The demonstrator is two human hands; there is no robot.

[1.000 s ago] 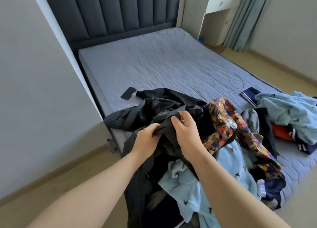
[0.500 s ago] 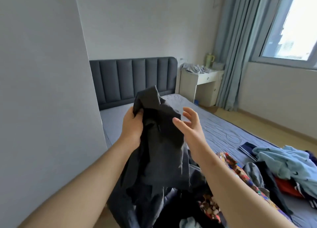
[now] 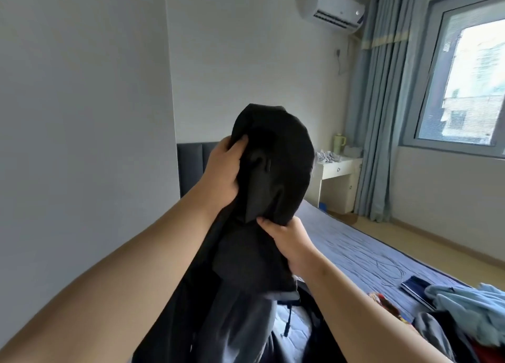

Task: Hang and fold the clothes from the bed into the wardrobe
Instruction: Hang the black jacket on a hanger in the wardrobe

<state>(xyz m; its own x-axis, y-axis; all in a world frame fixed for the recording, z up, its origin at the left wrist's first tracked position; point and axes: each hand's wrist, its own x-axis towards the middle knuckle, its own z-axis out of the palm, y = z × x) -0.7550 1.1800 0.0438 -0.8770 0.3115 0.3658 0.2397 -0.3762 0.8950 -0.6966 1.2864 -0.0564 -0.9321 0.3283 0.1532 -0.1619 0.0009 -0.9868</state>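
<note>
holding black garment (image 3: 273,157) raised above bed (image 3: 355,253), with lower part trailing down; gripped near the top by left hand (image 3: 221,176), pinched lower down by right hand (image 3: 289,239), hands apart. likely hunting for the collar end ahead of hanging. next: find shoulders, shake open flat, then carry to wardrobe, out of view here.

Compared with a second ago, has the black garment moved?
Yes, upward. The black garment lay on the mattress; now the left hand and right hand hold it up, its top above the headboard.
</note>
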